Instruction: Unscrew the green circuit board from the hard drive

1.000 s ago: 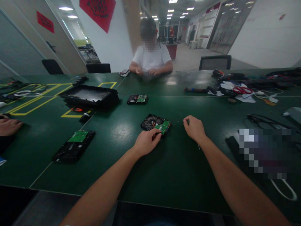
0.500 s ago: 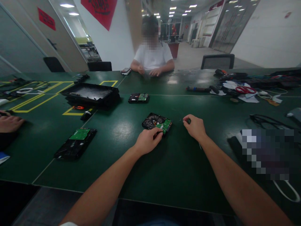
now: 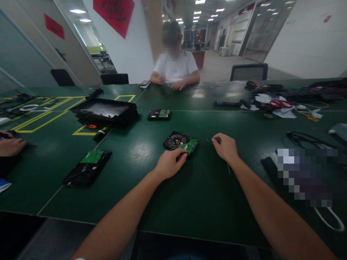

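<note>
My left hand [image 3: 170,162] is closed at the near right edge of a hard drive [image 3: 176,141], thumb and fingers pressed on it beside the green circuit board. The drive lies board side up on the table. To its right a few tiny screws [image 3: 207,140] lie loose. My right hand [image 3: 225,146] is closed in a pinch just right of them; anything between its fingertips is too small to make out. A thin metal rod [image 3: 229,168] pokes out below that hand, and I cannot tell whether the hand holds it.
A second hard drive [image 3: 88,168] lies at left, a third [image 3: 159,114] farther back. Behind them stands a black tray-like casing [image 3: 105,110]. Tools, cables and papers [image 3: 282,104] crowd the far right. A person [image 3: 175,70] sits opposite; another person's hand [image 3: 12,144] rests at left.
My right hand has drawn slightly right, away from the screws, which now show more plainly. My left hand stays on the hard drive. The whole view has shifted slightly.
</note>
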Demonstrator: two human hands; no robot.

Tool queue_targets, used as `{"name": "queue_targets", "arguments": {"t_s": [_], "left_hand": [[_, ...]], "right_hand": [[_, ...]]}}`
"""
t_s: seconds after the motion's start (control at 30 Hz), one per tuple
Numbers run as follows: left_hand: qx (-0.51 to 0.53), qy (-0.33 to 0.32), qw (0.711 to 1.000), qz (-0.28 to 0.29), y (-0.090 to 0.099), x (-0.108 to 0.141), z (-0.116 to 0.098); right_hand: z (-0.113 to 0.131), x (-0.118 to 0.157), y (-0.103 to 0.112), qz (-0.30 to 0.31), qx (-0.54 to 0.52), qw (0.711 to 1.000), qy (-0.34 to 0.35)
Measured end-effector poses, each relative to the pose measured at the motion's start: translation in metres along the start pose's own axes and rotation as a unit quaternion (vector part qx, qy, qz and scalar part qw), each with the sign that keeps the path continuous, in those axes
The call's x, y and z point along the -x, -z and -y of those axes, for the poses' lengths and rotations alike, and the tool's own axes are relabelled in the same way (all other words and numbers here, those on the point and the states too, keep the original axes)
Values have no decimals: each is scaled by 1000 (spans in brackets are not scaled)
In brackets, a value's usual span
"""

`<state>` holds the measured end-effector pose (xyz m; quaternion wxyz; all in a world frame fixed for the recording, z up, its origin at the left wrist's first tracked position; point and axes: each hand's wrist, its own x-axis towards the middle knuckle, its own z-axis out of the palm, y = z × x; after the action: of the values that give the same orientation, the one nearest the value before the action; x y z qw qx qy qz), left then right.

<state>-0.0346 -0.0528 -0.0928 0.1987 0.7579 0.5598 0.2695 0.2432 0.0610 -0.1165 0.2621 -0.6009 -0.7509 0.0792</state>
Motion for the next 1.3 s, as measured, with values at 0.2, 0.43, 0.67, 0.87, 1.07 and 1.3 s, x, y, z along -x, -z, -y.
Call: {"name": "queue_targets", "arguments": {"t_s": [0.2, 0.43, 0.67, 0.87, 1.07, 1.3], "left_hand": [[2, 1, 1000, -1, 0, 0, 0], [7, -4, 1000, -5, 0, 0, -1], [0, 29, 998, -50, -5, -2, 6], [-39, 22, 987, -156, -7, -5, 7], [-121, -111, 981, -99, -25, -7, -13], [-228, -101, 967, -55, -41, -16, -21]], "right_hand": [[-2, 1, -1, 21, -3, 1000, 21], [4, 2, -1, 42, 24, 998, 36], [5, 1, 0, 49, 32, 998, 26], [10, 3, 3, 55, 28, 998, 13], [13, 3, 3, 62, 34, 998, 0], [14, 3, 1, 60, 44, 997, -5]]}}
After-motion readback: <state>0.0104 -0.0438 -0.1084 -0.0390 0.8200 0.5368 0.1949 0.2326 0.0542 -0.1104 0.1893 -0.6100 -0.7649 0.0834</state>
